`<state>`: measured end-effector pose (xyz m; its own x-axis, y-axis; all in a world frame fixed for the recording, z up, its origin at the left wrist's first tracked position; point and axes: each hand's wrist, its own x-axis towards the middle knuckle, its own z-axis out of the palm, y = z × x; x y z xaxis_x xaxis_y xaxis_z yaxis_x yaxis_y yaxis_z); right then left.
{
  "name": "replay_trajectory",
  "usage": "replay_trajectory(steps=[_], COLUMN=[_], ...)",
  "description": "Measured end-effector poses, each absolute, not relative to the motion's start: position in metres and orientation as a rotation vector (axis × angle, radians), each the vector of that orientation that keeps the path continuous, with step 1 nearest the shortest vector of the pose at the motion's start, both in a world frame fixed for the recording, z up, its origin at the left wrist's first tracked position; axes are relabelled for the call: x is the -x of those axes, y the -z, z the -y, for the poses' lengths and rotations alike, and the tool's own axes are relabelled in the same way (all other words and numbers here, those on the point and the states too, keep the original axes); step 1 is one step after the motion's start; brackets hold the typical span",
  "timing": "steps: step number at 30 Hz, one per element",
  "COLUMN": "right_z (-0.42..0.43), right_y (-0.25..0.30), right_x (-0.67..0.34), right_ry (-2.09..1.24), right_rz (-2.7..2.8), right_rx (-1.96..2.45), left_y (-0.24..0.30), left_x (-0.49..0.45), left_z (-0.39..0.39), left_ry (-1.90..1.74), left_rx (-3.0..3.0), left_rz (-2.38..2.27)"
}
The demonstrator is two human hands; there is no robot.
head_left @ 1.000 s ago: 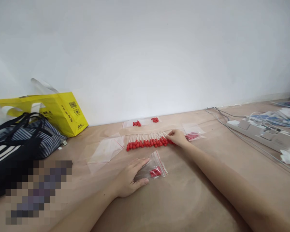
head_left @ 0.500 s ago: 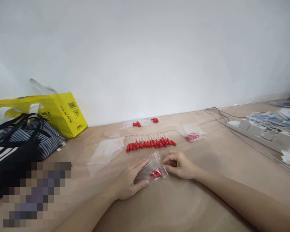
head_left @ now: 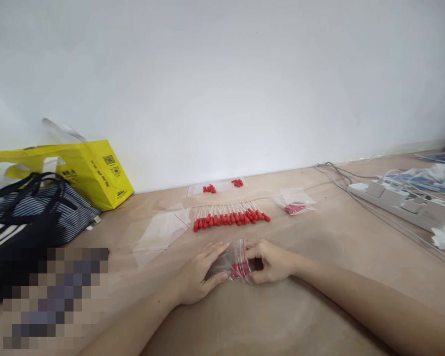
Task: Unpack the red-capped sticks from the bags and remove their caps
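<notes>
A small clear zip-lock bag (head_left: 226, 258) with red pieces (head_left: 239, 270) in it lies on the table between my hands. My left hand (head_left: 198, 277) holds its left end, fingers along the far side and thumb along the near side. At the other end, my right hand (head_left: 269, 261) grips the bag by its red-striped zip edge, fingers and thumb curled round it. Just beyond my hands is a row of red-tipped pale sticks (head_left: 232, 217), their red ends towards me.
Flat clear bags (head_left: 163, 228) lie to the left. Another bag of red-tipped sticks (head_left: 294, 205) is on the right. Further back sit two small red piles (head_left: 209, 189) on clear plastic. A white power strip (head_left: 396, 200) with cables stands right; a yellow bag (head_left: 96, 173) and a striped bag (head_left: 81, 212) stand left.
My right hand has moved left and closed on the bag's zip edge. The bag now looks more bunched up and bulging. My left hand has stayed nearly in place.
</notes>
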<state>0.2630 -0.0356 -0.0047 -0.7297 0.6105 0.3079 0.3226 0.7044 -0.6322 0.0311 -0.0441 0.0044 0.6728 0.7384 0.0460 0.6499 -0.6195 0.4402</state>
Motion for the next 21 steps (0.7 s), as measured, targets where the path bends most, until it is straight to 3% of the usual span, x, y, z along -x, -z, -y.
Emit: replay_trajectory(steps=[6,21], right_z=[0.033,0.009], right_y=[0.010,0.004], right_x=[-0.264,-0.303], right_ry=[-0.523,-0.963], right_rz=[2.341,2.136], right_rx=[0.771,0.841], left_y=[-0.005,-0.008], left_x=[-0.031,-0.031], left_z=[0.044,0.045], left_ry=[-0.291,-0.281], left_rx=[-2.480,-2.463], left_rz=[-1.122,-1.126])
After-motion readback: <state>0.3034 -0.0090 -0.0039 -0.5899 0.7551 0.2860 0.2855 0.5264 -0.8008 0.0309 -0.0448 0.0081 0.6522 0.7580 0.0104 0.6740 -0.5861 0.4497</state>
